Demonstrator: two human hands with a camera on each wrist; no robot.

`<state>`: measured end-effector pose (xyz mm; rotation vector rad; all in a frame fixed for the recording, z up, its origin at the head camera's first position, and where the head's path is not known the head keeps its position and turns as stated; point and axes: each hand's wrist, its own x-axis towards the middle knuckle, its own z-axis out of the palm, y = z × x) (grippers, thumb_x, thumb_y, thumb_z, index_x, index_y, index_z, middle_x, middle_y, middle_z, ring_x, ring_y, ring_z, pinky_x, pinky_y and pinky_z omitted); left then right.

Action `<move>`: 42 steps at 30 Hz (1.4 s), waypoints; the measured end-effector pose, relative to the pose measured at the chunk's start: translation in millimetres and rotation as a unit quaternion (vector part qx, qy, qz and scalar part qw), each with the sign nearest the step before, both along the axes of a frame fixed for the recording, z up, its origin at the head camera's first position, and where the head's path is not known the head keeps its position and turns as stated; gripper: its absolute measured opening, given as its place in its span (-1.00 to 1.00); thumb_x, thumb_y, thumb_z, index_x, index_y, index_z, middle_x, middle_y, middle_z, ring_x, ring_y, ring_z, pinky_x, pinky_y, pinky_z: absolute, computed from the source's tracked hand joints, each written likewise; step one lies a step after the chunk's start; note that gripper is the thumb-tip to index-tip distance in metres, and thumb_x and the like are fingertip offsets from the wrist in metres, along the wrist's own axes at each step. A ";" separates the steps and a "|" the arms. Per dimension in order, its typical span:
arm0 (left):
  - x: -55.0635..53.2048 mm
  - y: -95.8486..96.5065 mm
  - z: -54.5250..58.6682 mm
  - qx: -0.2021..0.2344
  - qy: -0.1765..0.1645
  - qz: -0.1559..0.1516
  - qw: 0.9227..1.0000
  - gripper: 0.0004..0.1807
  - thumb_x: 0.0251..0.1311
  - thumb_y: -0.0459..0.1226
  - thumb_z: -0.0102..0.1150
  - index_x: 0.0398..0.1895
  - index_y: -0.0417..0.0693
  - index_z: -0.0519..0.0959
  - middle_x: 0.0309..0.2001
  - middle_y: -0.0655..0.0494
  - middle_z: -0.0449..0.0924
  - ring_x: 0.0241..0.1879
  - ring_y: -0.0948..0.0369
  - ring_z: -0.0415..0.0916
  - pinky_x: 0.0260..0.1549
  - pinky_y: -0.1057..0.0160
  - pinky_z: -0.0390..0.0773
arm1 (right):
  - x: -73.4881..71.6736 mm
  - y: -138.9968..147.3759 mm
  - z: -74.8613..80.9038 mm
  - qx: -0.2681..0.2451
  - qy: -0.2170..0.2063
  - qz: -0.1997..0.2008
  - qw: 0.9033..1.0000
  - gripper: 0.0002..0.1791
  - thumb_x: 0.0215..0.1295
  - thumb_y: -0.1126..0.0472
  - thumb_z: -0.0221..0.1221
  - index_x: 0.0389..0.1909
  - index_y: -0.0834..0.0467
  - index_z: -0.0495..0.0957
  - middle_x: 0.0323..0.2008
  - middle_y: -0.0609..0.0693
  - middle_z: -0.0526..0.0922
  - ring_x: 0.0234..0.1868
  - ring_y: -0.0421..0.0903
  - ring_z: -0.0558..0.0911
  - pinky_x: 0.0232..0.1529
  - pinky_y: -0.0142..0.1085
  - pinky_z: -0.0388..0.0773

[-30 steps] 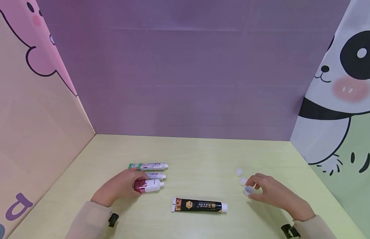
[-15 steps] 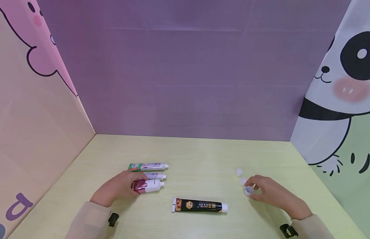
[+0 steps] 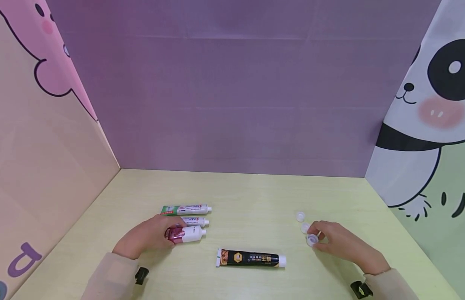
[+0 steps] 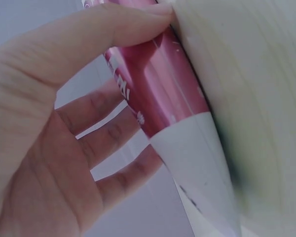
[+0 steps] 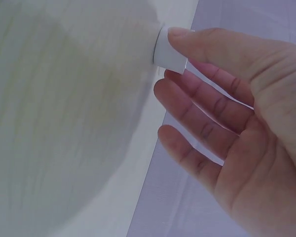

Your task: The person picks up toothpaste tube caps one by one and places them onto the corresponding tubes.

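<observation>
My left hand (image 3: 151, 235) holds a red-and-white toothpaste tube (image 3: 192, 234), which lies with its uncapped nozzle to the right. In the left wrist view the thumb crosses the tube's red part (image 4: 160, 84) and the other fingers are on its far side. Just behind lie a second uncapped tube (image 3: 194, 221), partly covered by the hand, and a green-and-white one (image 3: 185, 209). On the right, my right hand (image 3: 339, 241) pinches a small white cap (image 3: 312, 240) between thumb and fingers; the right wrist view shows this cap (image 5: 170, 52) at the tabletop.
Two more caps, one (image 3: 305, 227) close to my right fingers and another (image 3: 300, 216) farther back, lie on the table (image 3: 255, 196). A capped black toothpaste tube (image 3: 251, 258) lies in front, between the hands. A purple panel (image 3: 240, 104) stands behind.
The red-and-white tube has shifted very slightly left within the first half second. My right hand and the cap stay nearly in place, with the wrist moving a little left.
</observation>
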<state>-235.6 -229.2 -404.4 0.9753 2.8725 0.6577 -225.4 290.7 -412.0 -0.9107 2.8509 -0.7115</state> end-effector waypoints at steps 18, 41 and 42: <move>-1.2 5.9 2.9 0.003 -0.008 -0.030 1.000 -0.54 -0.05 -0.41 0.49 -0.03 0.07 0.65 -0.09 0.18 0.62 -0.17 0.22 0.46 -0.19 0.21 0.50 | 4.7 2.5 6.8 0.000 0.010 -0.002 1.000 -0.73 0.19 0.29 0.38 -0.10 0.17 0.60 -0.16 -0.11 0.64 -0.25 -0.21 0.60 -0.23 -0.26 0.58; 1.9 28.0 18.1 0.007 0.022 -0.050 0.998 -0.56 -0.01 -0.35 0.48 0.01 -0.05 0.63 -0.16 0.21 0.62 -0.26 0.29 0.43 -0.26 0.27 0.50 | 4.8 -9.2 6.4 -0.008 0.089 0.022 0.996 -0.67 0.10 0.36 0.42 -0.10 0.19 0.60 -0.19 -0.13 0.62 -0.21 -0.21 0.64 -0.13 -0.19 0.60; 2.0 28.8 18.2 0.006 0.024 -0.051 0.998 -0.57 0.00 -0.34 0.48 0.00 -0.04 0.63 -0.17 0.23 0.62 -0.27 0.30 0.43 -0.27 0.27 0.50 | 5.0 -10.4 6.3 -0.010 0.091 0.024 0.996 -0.67 0.10 0.36 0.42 -0.11 0.19 0.60 -0.19 -0.13 0.61 -0.21 -0.21 0.64 -0.14 -0.20 0.61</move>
